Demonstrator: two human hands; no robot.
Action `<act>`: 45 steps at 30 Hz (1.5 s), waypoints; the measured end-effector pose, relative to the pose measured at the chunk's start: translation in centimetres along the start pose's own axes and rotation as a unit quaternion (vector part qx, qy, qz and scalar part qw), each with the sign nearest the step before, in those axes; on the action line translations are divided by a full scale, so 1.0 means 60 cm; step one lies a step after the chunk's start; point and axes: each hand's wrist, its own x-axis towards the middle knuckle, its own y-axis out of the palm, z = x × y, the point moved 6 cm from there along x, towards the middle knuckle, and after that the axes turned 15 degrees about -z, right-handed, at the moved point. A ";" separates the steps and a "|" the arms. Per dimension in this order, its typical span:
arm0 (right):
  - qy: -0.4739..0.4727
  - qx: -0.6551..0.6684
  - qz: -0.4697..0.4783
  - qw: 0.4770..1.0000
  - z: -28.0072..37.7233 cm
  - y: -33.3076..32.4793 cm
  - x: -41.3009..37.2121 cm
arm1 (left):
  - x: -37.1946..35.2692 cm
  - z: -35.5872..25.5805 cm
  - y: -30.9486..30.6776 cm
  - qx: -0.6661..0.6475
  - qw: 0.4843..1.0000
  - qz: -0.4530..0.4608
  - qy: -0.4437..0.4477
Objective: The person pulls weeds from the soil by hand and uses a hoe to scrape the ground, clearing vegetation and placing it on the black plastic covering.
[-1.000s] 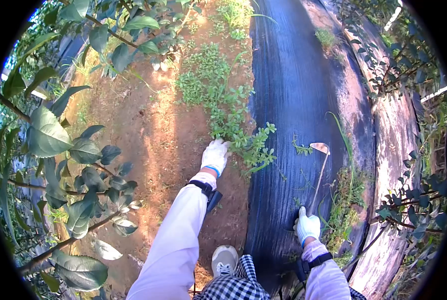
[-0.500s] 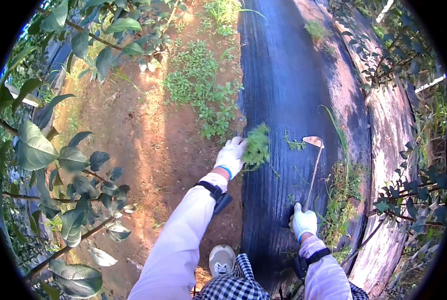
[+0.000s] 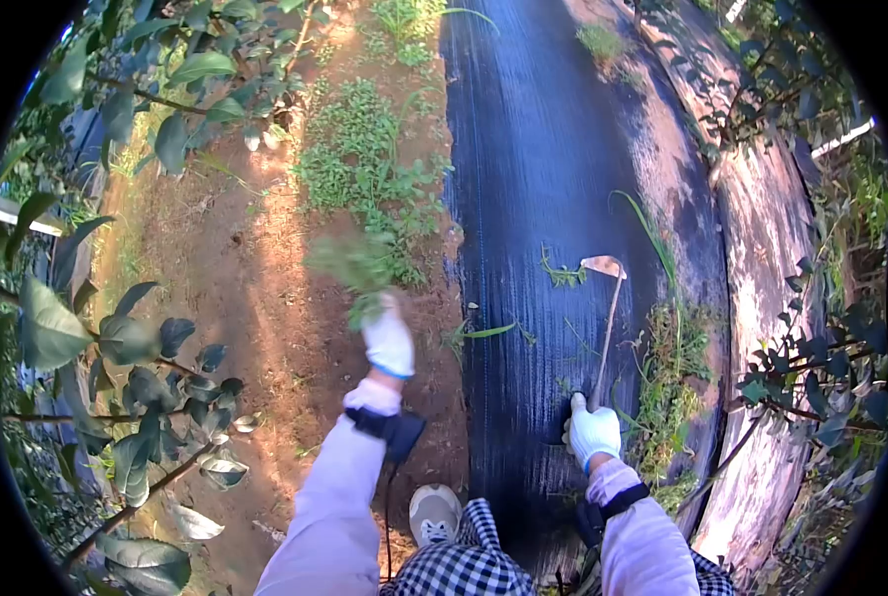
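In a white glove, my left hand [image 3: 389,340] is over the bare soil, blurred by motion. Its fingers are closed on a bunch of green weeds [image 3: 349,266] that sticks out ahead of them. My right hand [image 3: 594,433], also gloved, grips the handle of a small hand hoe [image 3: 611,328]. The hoe's blade [image 3: 605,265] rests on or just above the black ground cover, beside a loose sprig [image 3: 561,270]. Growing weeds [image 3: 364,164] stand in the soil beyond my left hand.
Black ground cover [image 3: 533,149] runs ahead, with bare soil [image 3: 215,278] to its left. Leafy branches [image 3: 146,338] reach in from the left. A pale, sunlit strip [image 3: 767,258] and more weeds [image 3: 674,387] lie on the right. My shoe [image 3: 434,515] is below.
My left hand has swung left with the bunch of weeds, from the edge of the ground cover to over the soil. The right hand and hoe stay nearly where they were.
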 end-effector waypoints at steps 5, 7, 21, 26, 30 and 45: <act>-0.010 0.012 -0.004 1.000 0.000 0.010 0.005 | -0.024 -0.143 -0.026 0.390 0.865 0.216 0.228; 0.001 0.006 -0.003 1.000 0.001 0.006 0.000 | -0.073 -0.160 0.026 0.437 0.808 0.316 0.235; -0.018 0.027 0.002 0.999 -0.009 0.015 0.014 | 0.003 -0.102 -0.014 0.338 0.891 0.241 0.181; -0.012 0.054 0.010 0.998 -0.002 0.011 0.002 | -0.062 -0.111 0.052 0.462 0.778 0.283 0.319; -0.021 0.031 0.008 0.999 0.000 0.011 0.004 | 0.004 -0.065 0.031 0.333 0.893 0.181 0.243; 0.003 0.017 -0.011 1.000 0.002 0.009 0.001 | 0.084 -0.118 0.144 0.490 0.791 0.136 0.340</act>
